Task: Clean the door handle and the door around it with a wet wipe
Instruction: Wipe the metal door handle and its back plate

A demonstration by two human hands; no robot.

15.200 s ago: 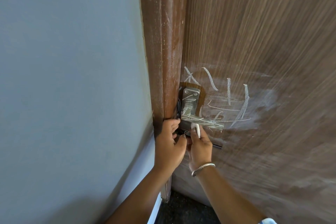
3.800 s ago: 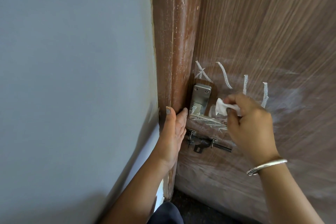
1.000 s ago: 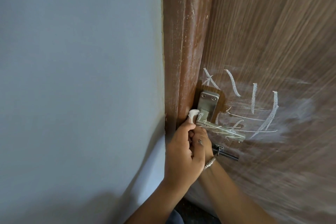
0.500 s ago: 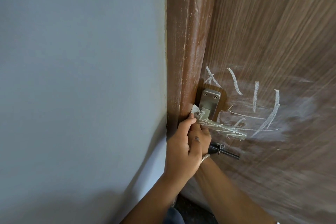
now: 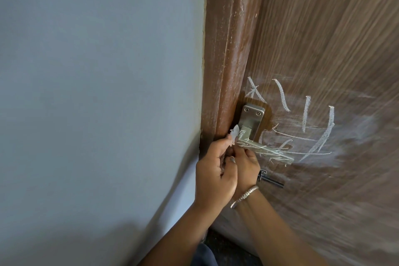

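A steel lever door handle on its steel backplate is streaked with white chalk. The brown wood-grain door around it carries white chalk strokes and smears. A small white wet wipe pokes up at the handle's pivot end. My left hand pinches the wipe between thumb and fingers. My right hand, with a metal bangle on the wrist, sits close against the left, just under the lever, its fingers closed on the wipe's lower part, which is hidden.
The reddish-brown door frame runs up on the left of the handle, next to a grey wall. A black sliding bolt sits on the door below the lever. Dark floor shows at the bottom.
Both hands have stayed together under the lever's pivot end. The wipe has opened out a little above my left fingers. The chalk marks look the same.
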